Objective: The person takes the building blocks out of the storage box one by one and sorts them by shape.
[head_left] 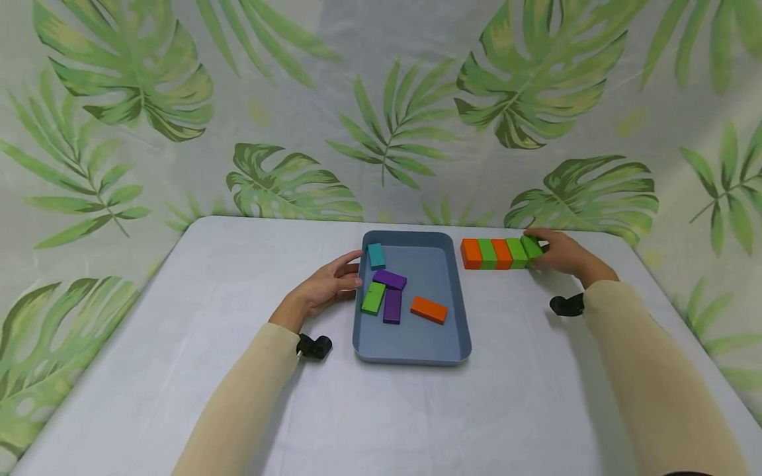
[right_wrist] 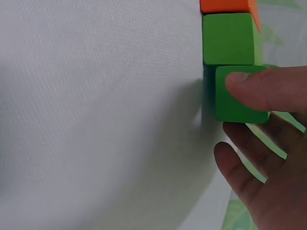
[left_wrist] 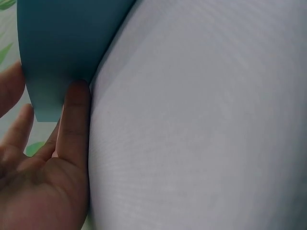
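Observation:
My right hand (head_left: 562, 252) pinches a green block (right_wrist: 240, 103) between thumb and fingers at the right end of a row. In the right wrist view this block sits slightly out of line, right against another green block (right_wrist: 228, 39). Further left the row continues with an orange block (head_left: 501, 254), a green block (head_left: 487, 254) and an orange block (head_left: 471, 254). My left hand (head_left: 324, 285) is at the left side of a blue-grey tray (head_left: 417, 347). Loosely extended, its fingers (left_wrist: 76, 120) touch the tray's outer wall in the left wrist view.
Inside the tray lie a teal block (head_left: 376, 256), two purple blocks (head_left: 392, 306), a green block (head_left: 373, 298) and an orange block (head_left: 428, 310). A white cloth (head_left: 506, 410) covers the table. Behind its far edge hangs a leaf-patterned curtain (head_left: 411, 192).

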Available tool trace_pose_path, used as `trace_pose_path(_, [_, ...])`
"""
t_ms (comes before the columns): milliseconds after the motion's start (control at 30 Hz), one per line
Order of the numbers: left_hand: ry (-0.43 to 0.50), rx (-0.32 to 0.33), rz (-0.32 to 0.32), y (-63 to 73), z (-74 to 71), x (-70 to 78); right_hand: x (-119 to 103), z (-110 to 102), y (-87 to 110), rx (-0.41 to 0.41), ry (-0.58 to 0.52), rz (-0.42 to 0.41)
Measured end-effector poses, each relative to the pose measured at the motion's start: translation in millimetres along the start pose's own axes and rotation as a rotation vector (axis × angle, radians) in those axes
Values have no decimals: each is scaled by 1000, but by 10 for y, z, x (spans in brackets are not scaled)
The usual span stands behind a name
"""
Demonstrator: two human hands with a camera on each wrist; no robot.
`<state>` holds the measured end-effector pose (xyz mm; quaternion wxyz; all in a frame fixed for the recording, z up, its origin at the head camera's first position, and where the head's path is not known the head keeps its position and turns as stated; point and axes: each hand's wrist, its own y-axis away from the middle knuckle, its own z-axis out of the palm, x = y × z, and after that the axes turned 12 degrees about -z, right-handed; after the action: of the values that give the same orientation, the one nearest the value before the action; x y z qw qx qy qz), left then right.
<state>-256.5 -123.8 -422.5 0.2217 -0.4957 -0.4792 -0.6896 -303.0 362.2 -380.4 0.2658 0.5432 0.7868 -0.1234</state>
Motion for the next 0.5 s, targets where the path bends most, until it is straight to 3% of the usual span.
trace_pose_path(500, [-2,7,-4,-4,1,5,-17,66,-30,-16,58,25])
